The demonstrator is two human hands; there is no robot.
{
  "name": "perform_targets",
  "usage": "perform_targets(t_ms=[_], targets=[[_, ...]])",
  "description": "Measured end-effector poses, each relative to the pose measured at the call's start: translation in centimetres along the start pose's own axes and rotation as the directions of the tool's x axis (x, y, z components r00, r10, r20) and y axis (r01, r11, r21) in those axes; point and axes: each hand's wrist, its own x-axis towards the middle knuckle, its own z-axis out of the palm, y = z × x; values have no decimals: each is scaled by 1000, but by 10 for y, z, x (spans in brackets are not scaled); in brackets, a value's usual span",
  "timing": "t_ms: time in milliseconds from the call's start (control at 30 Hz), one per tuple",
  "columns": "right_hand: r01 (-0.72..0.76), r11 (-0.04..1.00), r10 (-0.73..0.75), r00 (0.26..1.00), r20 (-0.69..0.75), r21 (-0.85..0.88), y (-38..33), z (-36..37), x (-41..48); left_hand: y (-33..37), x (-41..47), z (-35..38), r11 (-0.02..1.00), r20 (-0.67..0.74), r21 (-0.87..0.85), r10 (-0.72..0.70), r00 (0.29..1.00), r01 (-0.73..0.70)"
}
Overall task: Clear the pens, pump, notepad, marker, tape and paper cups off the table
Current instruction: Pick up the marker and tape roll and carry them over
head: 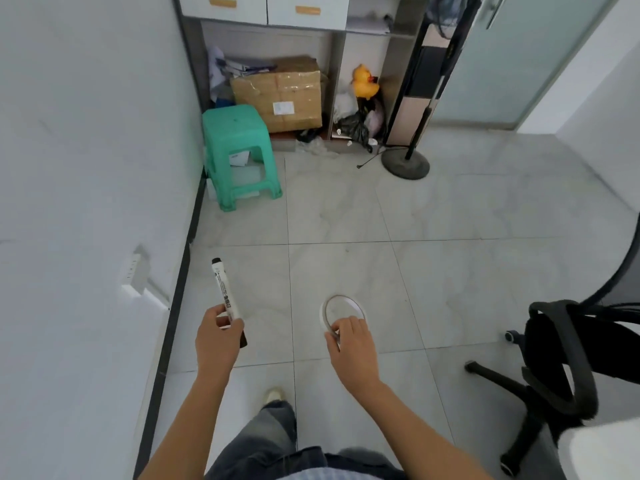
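Note:
I am standing over a tiled floor; the table is out of view. My left hand point(218, 336) is closed around the lower part of a white marker point(223, 291) with a black cap, which points up and away from me. My right hand point(351, 344) pinches the near rim of a thin white tape ring point(341, 308), held roughly flat in front of me. Both hands hang in the air above the floor, about a forearm's width apart. No pens, pump, notepad or paper cups appear in the head view.
A white wall point(86, 168) with a socket runs along my left. Ahead stand a green plastic stool point(239, 147), a cardboard box point(280, 95), a yellow toy duck point(363, 81) and a stand with a round base point(405, 164). A black office chair point(561, 368) is on my right.

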Motion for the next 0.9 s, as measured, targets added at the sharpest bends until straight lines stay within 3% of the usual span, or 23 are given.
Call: perform_targets(t_ms=[133, 367, 500, 900], targets=[[-20, 1000, 20, 1000, -9, -19, -21, 11, 42, 30, 59, -5, 999, -20, -46, -15, 1000, 14], [-162, 986, 162, 987, 17, -35, -13, 15, 96, 40, 105, 29, 996, 127, 17, -93, 988, 91], [-182, 983, 182, 983, -1, -25, -8, 24, 152, 61, 149, 46, 997, 116, 15, -83, 990, 82], [-32, 999, 23, 980, -199, -44, 25, 10, 410, 182, 303, 156, 999, 42, 32, -31, 999, 29]])
